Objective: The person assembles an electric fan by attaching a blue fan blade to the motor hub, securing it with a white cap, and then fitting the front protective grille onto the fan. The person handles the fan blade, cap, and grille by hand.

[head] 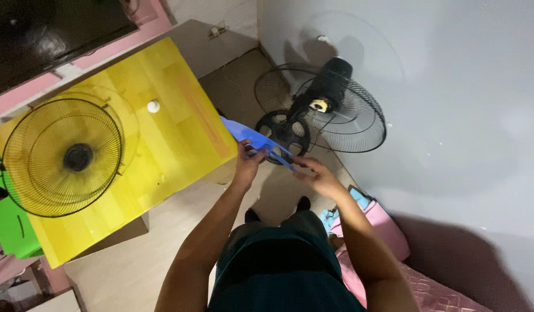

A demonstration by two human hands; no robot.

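blade (252, 137) – glossy blue plastic | grille (63, 157) – black wire | table (180, 124) – yellow wood

fan blade (252, 137) blue | table (163, 133) yellow | grille (63, 157) black

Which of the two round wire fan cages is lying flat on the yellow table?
The loose fan cage on the left lies flat on the yellow table. The other cage is upright on the fan near the wall.

bare forearms, dark green clothing, dark socks
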